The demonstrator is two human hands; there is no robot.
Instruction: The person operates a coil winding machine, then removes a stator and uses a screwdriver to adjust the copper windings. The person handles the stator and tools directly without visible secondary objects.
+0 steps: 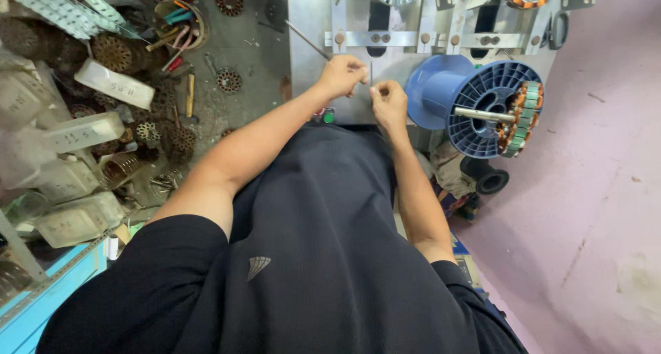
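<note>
While pinching something too thin to make out, perhaps wire, between left hand (342,74) and right hand (387,97), both clenched at the grey machine panel (310,24) left of the blue spool (475,103): threading step, likely; steady pull needed next.

**Dark short-sleeved shirt, bare forearms**

The person wears a black short-sleeved shirt (310,258) of a finely textured, slightly ribbed knit that fills the lower half of the view. A small grey fan-shaped emblem (259,266) sits on the chest, its lines spreading upward from a point. The sleeves end above the elbows with plain hems, leaving both forearms uncovered. The left hand (342,75) and the right hand (388,101) are bare: no gloves, rings, watch or wristband show on either. The fabric lies in soft folds across the belly.
</note>
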